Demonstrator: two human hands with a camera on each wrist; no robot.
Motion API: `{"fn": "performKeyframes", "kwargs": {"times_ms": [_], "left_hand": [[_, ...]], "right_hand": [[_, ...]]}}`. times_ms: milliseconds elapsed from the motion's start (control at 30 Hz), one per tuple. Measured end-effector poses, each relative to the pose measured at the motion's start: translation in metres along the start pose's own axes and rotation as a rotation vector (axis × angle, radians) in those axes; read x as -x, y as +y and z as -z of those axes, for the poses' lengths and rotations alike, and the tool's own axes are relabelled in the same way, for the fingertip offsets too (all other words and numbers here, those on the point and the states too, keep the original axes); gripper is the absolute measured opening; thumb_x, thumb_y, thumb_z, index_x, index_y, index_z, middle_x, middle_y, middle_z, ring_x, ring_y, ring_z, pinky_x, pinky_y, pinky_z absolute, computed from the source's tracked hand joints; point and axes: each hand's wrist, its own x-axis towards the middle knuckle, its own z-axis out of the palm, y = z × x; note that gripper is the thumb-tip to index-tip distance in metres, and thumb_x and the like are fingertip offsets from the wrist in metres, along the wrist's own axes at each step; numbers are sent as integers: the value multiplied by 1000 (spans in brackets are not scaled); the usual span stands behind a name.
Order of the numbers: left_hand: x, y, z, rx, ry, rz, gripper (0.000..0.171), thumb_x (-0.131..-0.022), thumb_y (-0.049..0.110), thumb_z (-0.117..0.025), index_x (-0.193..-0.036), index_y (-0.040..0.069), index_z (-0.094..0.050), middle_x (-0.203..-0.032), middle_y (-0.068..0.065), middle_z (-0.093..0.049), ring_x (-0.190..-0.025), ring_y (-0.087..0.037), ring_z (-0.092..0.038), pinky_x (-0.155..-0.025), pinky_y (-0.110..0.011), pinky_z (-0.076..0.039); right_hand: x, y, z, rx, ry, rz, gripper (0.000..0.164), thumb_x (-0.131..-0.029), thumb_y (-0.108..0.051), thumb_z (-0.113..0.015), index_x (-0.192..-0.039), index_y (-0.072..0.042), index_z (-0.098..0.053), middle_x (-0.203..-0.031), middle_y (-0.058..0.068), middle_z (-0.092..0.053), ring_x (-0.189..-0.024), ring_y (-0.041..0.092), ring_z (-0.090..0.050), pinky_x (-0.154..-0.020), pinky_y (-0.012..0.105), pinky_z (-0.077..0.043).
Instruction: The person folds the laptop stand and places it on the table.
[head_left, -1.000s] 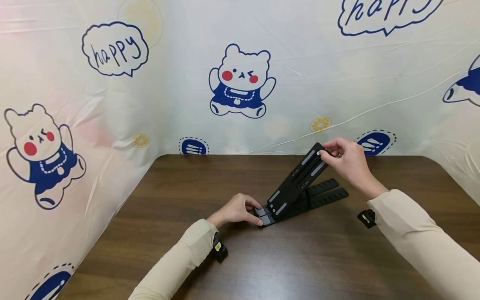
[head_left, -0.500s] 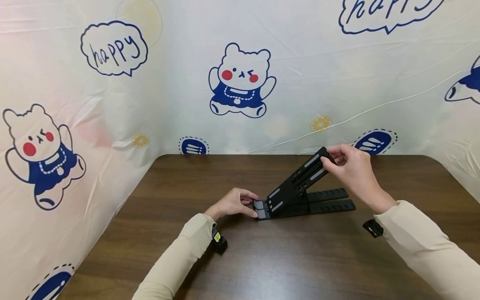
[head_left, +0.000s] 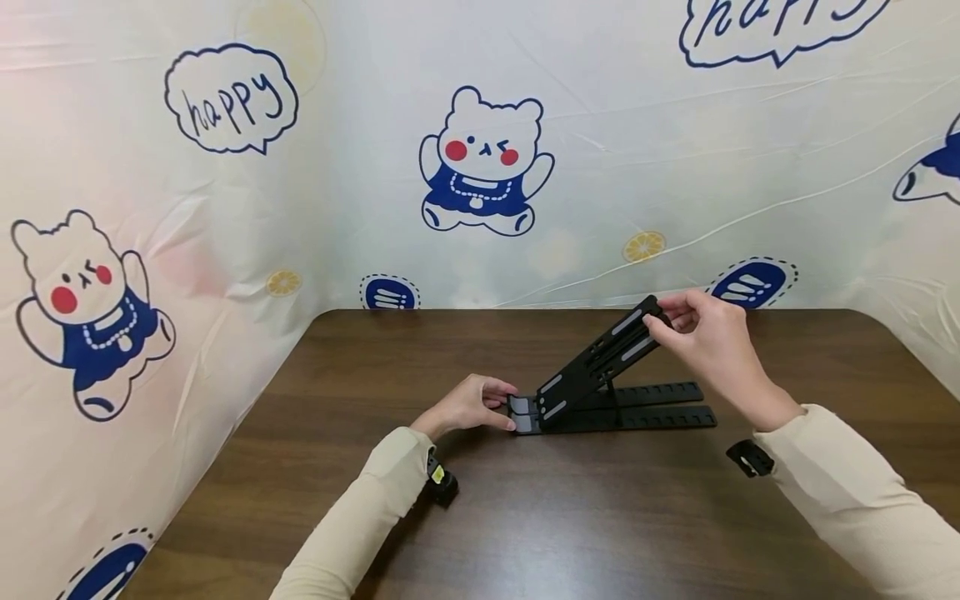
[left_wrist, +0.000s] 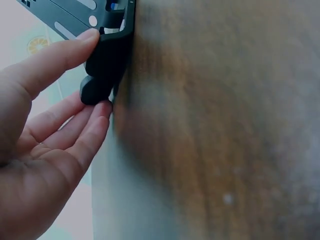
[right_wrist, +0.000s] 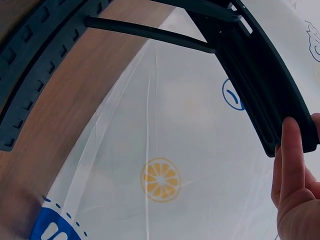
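Observation:
A black folding laptop stand lies on the wooden table, its slotted base rails pointing right. Its upper panel, with grey pads, slopes up to the right, and a strut joins panel and rails in the right wrist view. At the hinged left end, my left hand holds the stand between thumb and fingers. In the left wrist view that thumb presses one side, the fingers the other. My right hand pinches the raised end of the panel; its thumb is partly cut off in the right wrist view.
The brown table reaches to a printed cloth backdrop with bears and lemon slices. Black camera mounts sit on both wrists, below the cream sleeves.
The stand has turned so its rails lie nearly straight across the table. My right hand moved right and slightly down, lowering the panel to a gentler slope. Both hands kept their hold.

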Motion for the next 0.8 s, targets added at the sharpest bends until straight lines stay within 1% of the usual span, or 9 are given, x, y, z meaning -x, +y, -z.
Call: {"fn": "performKeyframes", "kwargs": {"times_ms": [133, 233, 333, 433, 500, 567, 700, 767, 800], "left_hand": [[-2, 1, 0, -20, -12, -22, 49, -67, 6, -76, -111, -4, -57, -111, -13, -58, -102, -23, -54, -87, -28, -43], [-2, 2, 1, -19, -15, -24, 49, -67, 5, -76, -111, -5, -57, -111, -14, -58, -102, -23, -54, -87, -28, -43], [-1, 3, 0, -7, -10, -13, 49, -67, 5, -76, -111, -5, -57, -111, -14, -58, -102, -23, -54, -87, -28, -43], [0, 2, 0, 0, -1, -8, 49, -67, 5, -76, -111, -4, -57, -111, -14, -57, -102, -23, -54, -87, -27, -43], [0, 2, -1, 6, 3, -7, 49, -67, 5, -76, -111, -4, -57, -112, -14, -57, -102, -23, -54, -87, -27, -43], [0, 1, -1, 9, 4, -5, 49, -67, 5, -76, -111, -4, -57, -112, -13, -57, -102, -22, -54, -87, -27, -43], [0, 1, -1, 14, 2, -6, 49, -67, 4, -76, -111, -4, -57, -113, -13, -57, -102, -22, -54, -88, -28, -43], [0, 1, -1, 13, 0, -9, 49, -67, 5, -76, -111, -4, -57, -113, -13, -57, -102, -22, -54, -88, -28, -42], [0, 1, -1, 13, -1, -10, 49, -67, 5, -76, -111, -4, -57, -113, -13, -57, -102, -23, -54, -88, -28, -42]], "right_hand": [[1, 0, 2, -7, -25, -27, 21, -73, -8, -71, -90, 2, -64, -77, 14, -64, -63, 11, -54, -56, 6, -38], [1, 1, 5, -18, -59, -41, 23, -75, -11, -70, -93, 1, -64, -80, 13, -64, -64, 2, -52, -57, 6, -38], [2, 4, 10, -72, -107, -47, 23, -77, -14, -69, -95, 0, -63, -82, 12, -64, -65, -2, -53, -58, 8, -40], [4, 11, 15, -145, -173, -75, 21, -82, -16, -64, -98, -3, -62, -82, 9, -64, -65, -1, -56, -59, 10, -42], [7, 18, 18, -185, -211, -102, 20, -85, -16, -60, -101, -4, -61, -82, 7, -64, -66, 2, -59, -60, 12, -44], [11, 28, 20, -209, -243, -124, 19, -87, -15, -57, -102, -3, -60, -81, 2, -65, -67, 5, -61, -61, 13, -46], [23, 52, 23, -233, -294, -153, 20, -87, -11, -57, -102, 2, -59, -79, -11, -63, -68, 5, -61, -61, 14, -47], [29, 67, 23, -236, -328, -167, 21, -86, -10, -57, -103, 3, -58, -81, -10, -63, -68, 3, -60, -60, 15, -47], [33, 74, 23, -231, -346, -176, 22, -86, -10, -58, -103, 4, -58, -82, -7, -63, -68, 2, -59, -59, 15, -47]]}}
